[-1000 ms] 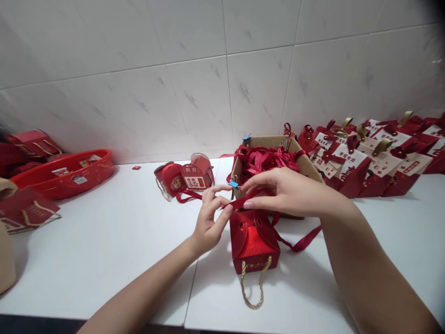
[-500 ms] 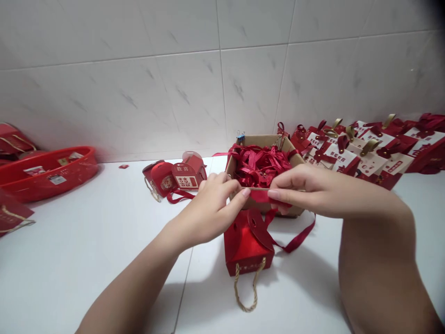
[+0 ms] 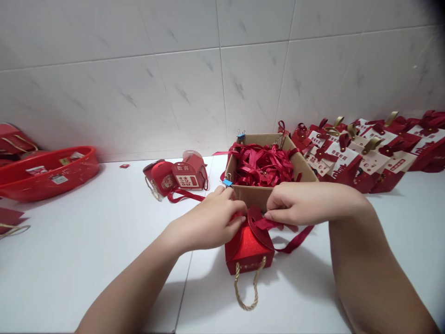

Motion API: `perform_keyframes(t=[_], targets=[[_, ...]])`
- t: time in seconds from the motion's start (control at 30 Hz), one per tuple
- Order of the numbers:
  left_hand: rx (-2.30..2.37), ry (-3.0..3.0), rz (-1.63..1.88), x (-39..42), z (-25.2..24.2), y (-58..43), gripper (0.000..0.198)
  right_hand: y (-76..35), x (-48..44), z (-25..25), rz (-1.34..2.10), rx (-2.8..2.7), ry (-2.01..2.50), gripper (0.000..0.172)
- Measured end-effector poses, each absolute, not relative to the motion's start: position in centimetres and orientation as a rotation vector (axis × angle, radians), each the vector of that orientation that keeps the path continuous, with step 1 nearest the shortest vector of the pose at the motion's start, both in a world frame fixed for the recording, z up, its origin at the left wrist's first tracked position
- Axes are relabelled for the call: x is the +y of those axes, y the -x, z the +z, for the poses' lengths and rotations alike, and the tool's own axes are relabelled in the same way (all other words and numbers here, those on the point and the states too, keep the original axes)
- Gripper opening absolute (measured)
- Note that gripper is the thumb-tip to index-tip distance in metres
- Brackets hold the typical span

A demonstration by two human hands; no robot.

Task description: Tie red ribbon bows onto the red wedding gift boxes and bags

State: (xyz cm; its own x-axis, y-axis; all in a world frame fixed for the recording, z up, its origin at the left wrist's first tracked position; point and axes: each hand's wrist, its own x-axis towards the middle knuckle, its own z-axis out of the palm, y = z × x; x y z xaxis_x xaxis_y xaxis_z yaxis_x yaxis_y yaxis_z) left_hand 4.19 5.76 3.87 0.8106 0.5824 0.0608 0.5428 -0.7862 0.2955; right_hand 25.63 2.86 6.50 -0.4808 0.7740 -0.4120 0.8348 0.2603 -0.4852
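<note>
The right hand (image 3: 295,206) pinches a dark red ribbon (image 3: 266,224) between thumb and fingers, and the strip runs from that pinch to the hole in the right flap (image 3: 264,237) of a red box (image 3: 249,248), just left of those fingertips. The left hand (image 3: 212,220) is curled over the box's left flap (image 3: 235,240); its fingertips hide what they press on, so whether they grip card or ribbon cannot be told. The box stands upright on the table (image 3: 146,269) directly under both sets of fingers, its gold rope handle (image 3: 252,307) lying on the near side of them. The ribbon could crumple or slip out at the hole if the right pinch loosens or pulls askew, and a hard tug might crease the flap or tip the light-looking box. The loose loop to the right of the right fingers might also drag, and the blue clip (image 3: 227,183) on the carton's rim (image 3: 255,187), just beyond the left fingers, could snag a knuckle. Half a second ago both hands held the ribbon stretched level above the flaps; now they are lower, the strip meets the right flap, and more of the carton's front shows between them.
</note>
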Motion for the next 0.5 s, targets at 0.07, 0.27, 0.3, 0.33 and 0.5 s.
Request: perform_keyframes(t=[0.07, 0.27, 0.3, 0.33, 0.5], targets=[[0.871, -2.735, 0.205, 5.75, 3.86, -4.18, 0.028, -25.25, 2.92, 6.55, -1.015, 2.408, -1.565, 0.032], [0.805, -2.682, 0.323, 5.94, 3.71, -4.22, 0.026, -24.64, 3.37, 6.44, -1.046, 2.413, -1.571, 0.028], [0.788, -2.665, 0.343, 5.98, 3.65, -4.23, 0.025, -24.65, 3.42, 6.41, -1.043, 2.413, -1.582, 0.028], [0.773, -2.645, 0.358, 6.03, 3.59, -4.25, 0.023, -24.66, 3.45, 6.38, -1.037, 2.413, -1.595, 0.027], [0.779, -2.553, 0.284, 6.18, 3.42, -4.69, 0.019, -24.59, 3.50, 6.30, -1.023, 2.400, -1.577, 0.026]])
